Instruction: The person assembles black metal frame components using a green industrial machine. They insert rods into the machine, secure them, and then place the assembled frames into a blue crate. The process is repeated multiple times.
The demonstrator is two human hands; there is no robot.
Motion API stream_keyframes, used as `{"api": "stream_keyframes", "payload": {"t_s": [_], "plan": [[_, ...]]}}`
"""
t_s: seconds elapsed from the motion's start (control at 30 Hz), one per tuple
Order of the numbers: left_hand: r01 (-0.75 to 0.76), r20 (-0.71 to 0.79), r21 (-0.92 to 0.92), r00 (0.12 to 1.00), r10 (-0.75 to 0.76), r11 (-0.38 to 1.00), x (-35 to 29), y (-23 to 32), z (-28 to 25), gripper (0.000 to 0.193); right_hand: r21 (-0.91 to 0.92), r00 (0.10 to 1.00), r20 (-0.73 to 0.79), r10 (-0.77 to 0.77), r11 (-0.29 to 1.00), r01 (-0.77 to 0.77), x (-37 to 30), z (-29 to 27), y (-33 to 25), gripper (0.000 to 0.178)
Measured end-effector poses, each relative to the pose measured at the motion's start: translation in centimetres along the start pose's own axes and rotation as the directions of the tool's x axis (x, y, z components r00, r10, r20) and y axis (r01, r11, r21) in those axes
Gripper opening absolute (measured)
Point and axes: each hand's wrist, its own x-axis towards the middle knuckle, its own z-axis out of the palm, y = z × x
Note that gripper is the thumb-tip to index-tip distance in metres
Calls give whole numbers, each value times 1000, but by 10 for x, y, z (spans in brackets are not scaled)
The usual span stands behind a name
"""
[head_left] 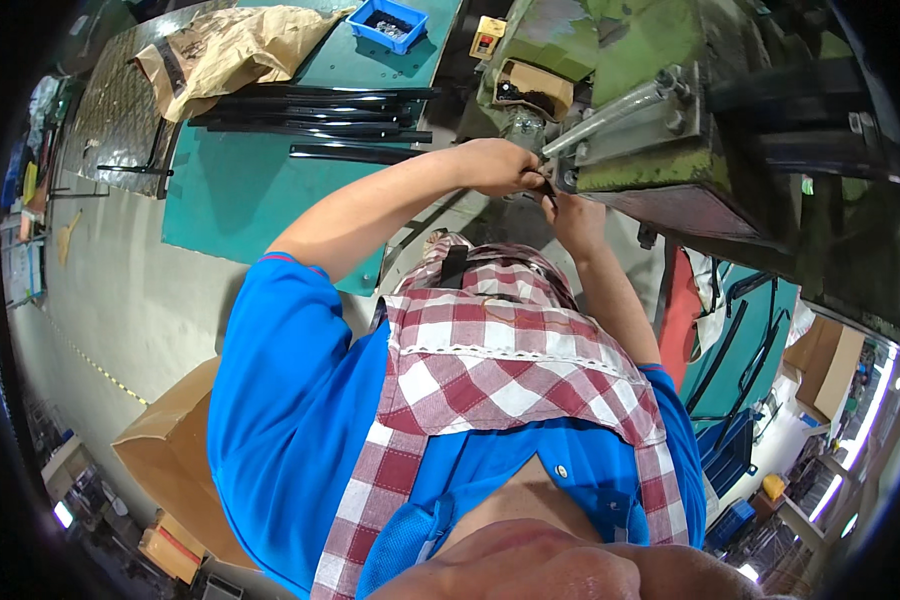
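Green-topped table (220,205) to the person's left holds long black bars (310,108) lying side by side, roughly crosswise; a green-painted machine (650,178) stands to the right. Between them, the left hand (495,166) and the right hand (578,222) meet, fingers bent and tips together, seemingly pinching a small dark piece (547,187) between them. Most of it is covered, so its shape and long axis cannot be told. It sits directly at both sets of fingertips, neither hand clearly nearer, just beside the lower end of a silver rod (610,117) on the machine. That rod slants up and away to the right, so any shift toward it would probably be short. The bars lie beyond the left forearm, out of either hand's grasp.
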Motion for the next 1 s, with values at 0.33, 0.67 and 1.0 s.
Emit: {"api": "stream_keyframes", "payload": {"t_s": [0.33, 0.67, 1.0], "plan": [[239, 290, -422, 950, -120, 874, 14, -25, 19, 31, -19, 995, -23, -100, 995, 100, -17, 15, 29, 37], [313, 313, -510, 935, -166, 801, 26, -11, 17, 31, -56, 1000, -8, 13, 998, -13, -28, -4, 27, 26], [218, 359, -348, 929, -85, 912, 9, -6, 2, 28, 25, 986, 162, 43, 999, -48, -19, -22, 18, 50]]}}
